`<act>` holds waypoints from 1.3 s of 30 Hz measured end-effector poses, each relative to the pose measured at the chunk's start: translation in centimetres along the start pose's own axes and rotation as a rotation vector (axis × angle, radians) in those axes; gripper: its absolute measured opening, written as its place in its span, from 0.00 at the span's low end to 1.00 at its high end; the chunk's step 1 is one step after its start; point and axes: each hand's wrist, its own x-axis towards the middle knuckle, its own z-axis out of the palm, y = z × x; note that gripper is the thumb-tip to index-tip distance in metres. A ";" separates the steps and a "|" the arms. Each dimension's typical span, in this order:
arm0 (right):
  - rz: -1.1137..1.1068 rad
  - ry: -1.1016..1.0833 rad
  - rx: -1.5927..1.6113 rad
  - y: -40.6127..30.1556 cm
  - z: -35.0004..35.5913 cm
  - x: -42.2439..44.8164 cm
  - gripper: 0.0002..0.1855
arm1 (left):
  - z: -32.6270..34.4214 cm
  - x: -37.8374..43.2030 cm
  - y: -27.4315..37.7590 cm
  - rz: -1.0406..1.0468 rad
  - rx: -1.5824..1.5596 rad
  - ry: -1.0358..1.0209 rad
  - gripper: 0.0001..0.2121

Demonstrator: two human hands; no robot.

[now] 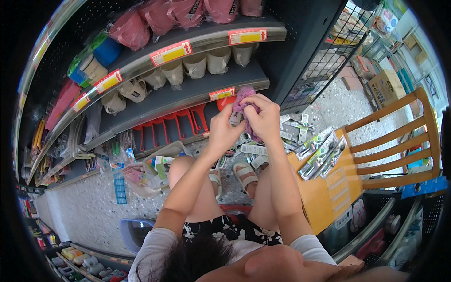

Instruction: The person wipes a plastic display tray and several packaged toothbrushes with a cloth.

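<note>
Above my knees, my left hand (225, 128) grips a narrow pack (236, 118) that bears dark print. The pack is partly hidden by my fingers and a fuzzy purple cloth (245, 94). My right hand (262, 114) bunches this cloth against the pack, and part of it hangs below my fingers. Several blister packs and cards (254, 149) lie scattered on the floor beneath my hands. More long blister packs (319, 155) lie on the seat of a wooden chair (312, 197) to my right, next to a clear plastic tray (340, 197).
A shelf rack (197, 88) ahead holds pink mugs (186, 14), pale cups (195, 65) and red hooked plastic items (183, 121). Left of my knees stands a filled plastic bin (155, 187); a blue basket (120, 188) lies nearby. A blue-rimmed basin (135, 234) sits behind. A carton (385, 88) stands far right.
</note>
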 end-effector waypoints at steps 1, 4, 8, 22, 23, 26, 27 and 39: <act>0.121 -0.015 0.088 -0.2 -0.2 0.0 0.09 | 0.2 -0.1 -0.2 -0.002 -0.002 0.007 0.18; 0.122 0.041 0.069 0.2 0.0 -0.2 0.10 | 1.2 -0.2 -0.9 0.168 -0.019 0.152 0.19; 0.198 0.141 0.070 -0.3 0.6 -0.3 0.10 | 1.3 -0.6 -0.8 0.128 -0.010 0.202 0.18; -0.125 0.233 0.164 -1.0 0.0 -0.3 0.08 | -0.7 0.4 -0.8 0.026 -0.562 0.135 0.15; -0.131 0.150 0.175 -1.1 -0.1 -0.4 0.09 | -0.9 0.1 -0.9 0.049 -0.452 0.100 0.16; -0.172 0.013 0.115 -1.2 -0.4 -0.5 0.11 | -1.2 -0.2 -0.7 0.124 -0.269 0.092 0.18; -0.210 -0.034 0.050 -1.3 -0.4 -0.4 0.12 | -1.3 -0.2 -0.6 0.179 -0.186 0.118 0.19; 0.045 0.023 0.186 -1.4 1.0 -0.8 0.08 | -0.8 0.0 -1.7 0.063 -0.507 0.152 0.16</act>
